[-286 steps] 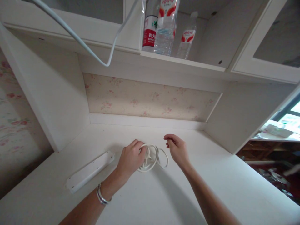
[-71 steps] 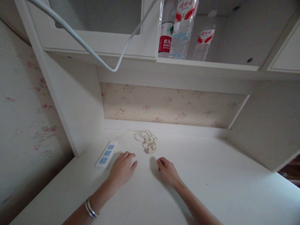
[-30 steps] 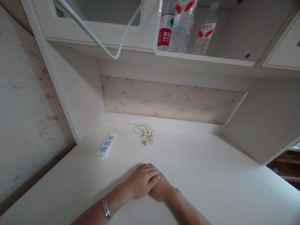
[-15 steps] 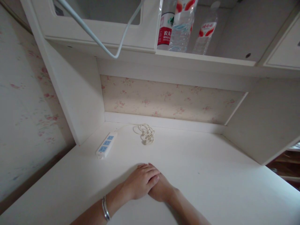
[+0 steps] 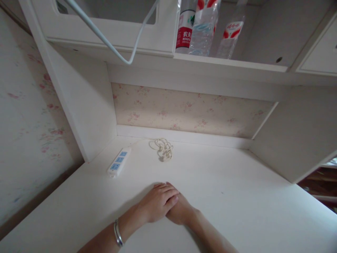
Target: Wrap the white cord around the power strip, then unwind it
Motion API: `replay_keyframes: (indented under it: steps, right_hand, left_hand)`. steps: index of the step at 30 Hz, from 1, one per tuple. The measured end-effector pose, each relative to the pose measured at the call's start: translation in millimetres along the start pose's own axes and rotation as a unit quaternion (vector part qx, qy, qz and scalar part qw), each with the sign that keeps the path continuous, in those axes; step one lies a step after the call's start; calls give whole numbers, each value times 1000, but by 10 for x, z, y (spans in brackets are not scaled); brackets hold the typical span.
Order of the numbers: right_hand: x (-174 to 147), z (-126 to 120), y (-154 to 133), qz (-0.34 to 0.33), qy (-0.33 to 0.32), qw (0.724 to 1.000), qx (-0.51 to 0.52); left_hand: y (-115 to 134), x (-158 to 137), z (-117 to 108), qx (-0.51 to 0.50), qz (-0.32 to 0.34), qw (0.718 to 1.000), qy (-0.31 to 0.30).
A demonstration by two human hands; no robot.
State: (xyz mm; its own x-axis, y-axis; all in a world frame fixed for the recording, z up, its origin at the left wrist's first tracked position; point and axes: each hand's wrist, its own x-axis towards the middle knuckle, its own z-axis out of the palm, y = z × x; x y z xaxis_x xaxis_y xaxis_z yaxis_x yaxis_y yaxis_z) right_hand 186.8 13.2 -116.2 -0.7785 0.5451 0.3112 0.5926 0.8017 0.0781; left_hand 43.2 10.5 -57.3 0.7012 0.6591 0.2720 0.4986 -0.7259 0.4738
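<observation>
Head view: bottles [image 5: 202,38] in cabinet [image 5: 273,37], tangled cord [image 5: 166,154] below.

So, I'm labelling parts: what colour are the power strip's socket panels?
Blue socket panels on the white power strip; best in the head view.

Bare hands [image 5: 157,204], silvery bangle [image 5: 118,233], perhaps doubled, on left wrist [image 5: 130,222].
</observation>
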Motion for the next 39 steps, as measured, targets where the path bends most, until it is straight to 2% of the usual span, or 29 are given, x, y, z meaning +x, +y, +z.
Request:
replay_keyframes:
  steps: [8,16,39]
  right_hand:
    - [-15,-40,11,-15,-22,1000,-12]
    - [-10,-7,7,-4,8,1000,4]
    - [-12,-15,0,-3,1,1000,-11]
  left_hand:
    - [5,-3,2,3,1,1000,-2]
    - [2,5,-18,0,5,1000,-6]
    - [38,2,-41,-4,-4,1000,-7]
